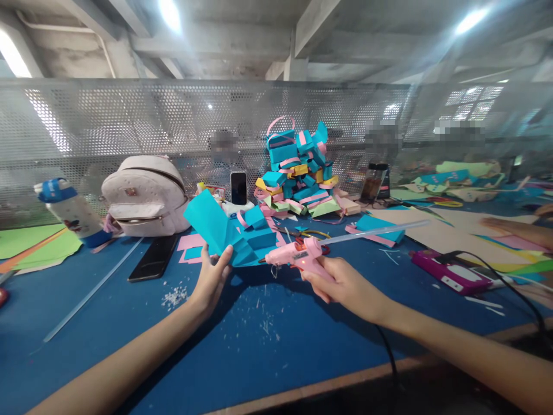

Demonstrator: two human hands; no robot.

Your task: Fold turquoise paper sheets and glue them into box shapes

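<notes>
– When seen from the head view, where to look first for the blue card?

– Just above the table, near the middle, held up in the left hand. Thumb and fingers clamped on the lower part, perhaps to leave the folds exposed and steady.

– And why the right hand so close by?

– Wrapped round the handle of the glue gun, fingers closed on it, probably to aim the nozzle leftward at the card's near edge. Touching or just short of it? Impossible to tell.

– What of the stick behind?

– Lodged in the gun's rear, jutting out to the right, likely as feed for the nozzle.

– And the cord below the right forearm?

– Hanging at the table's near side, perhaps to stay well apart from the card. Too hidden to trace to the gun.

– Why set the paper pile so far back?

– Heaped before the mesh screen, presumably to stay out of the hot nozzle's way.

– And the phone?

– Upright in a stand left of the pile, probably for easy viewing.
</notes>
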